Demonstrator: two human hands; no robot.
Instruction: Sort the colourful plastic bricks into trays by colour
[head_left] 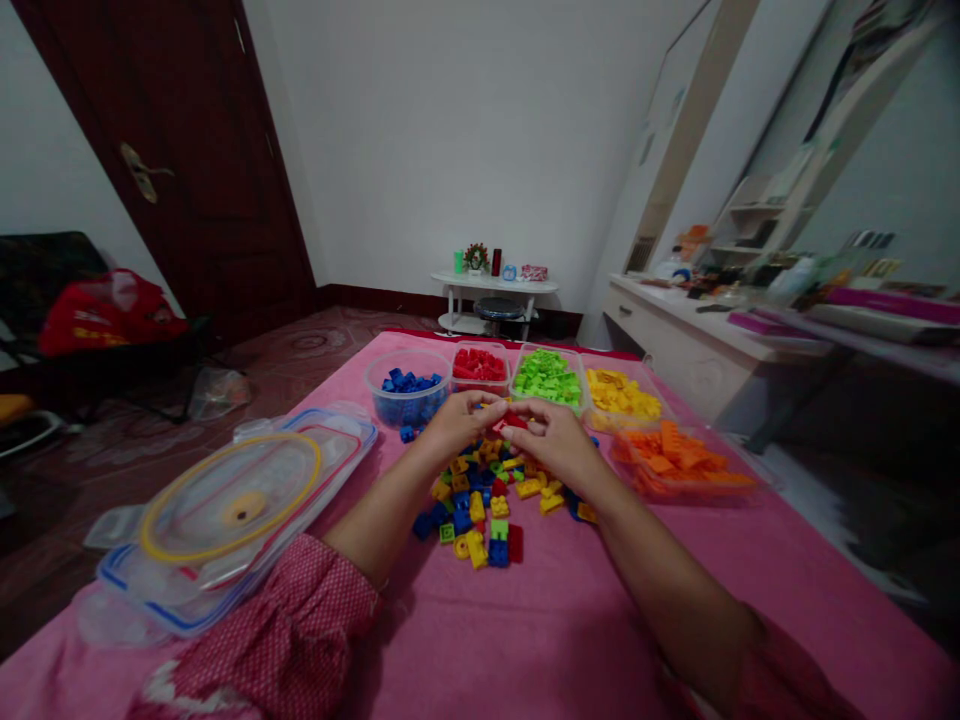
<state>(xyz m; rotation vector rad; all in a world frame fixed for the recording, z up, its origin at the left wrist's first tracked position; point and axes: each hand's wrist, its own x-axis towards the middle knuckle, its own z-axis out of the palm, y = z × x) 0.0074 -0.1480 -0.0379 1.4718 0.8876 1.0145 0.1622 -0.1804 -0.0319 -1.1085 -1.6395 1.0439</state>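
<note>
Both hands meet over a heap of mixed coloured bricks (487, 500) on the pink cloth (525, 620). My left hand (454, 422) and my right hand (551, 435) pinch a small red brick (512, 420) between their fingertips. Behind the hands stand four tubs in a row: blue bricks (409, 388), red bricks (480, 365), green bricks (547, 375) and yellow bricks (621, 392). A tub of orange bricks (679, 460) sits to the right of my right hand.
Stacked clear container lids (232, 500) with blue, red and yellow rims lie at the left. A dark door (180, 160) is at the back left, a small white table (491, 295) against the far wall, a white dresser (675, 330) on the right.
</note>
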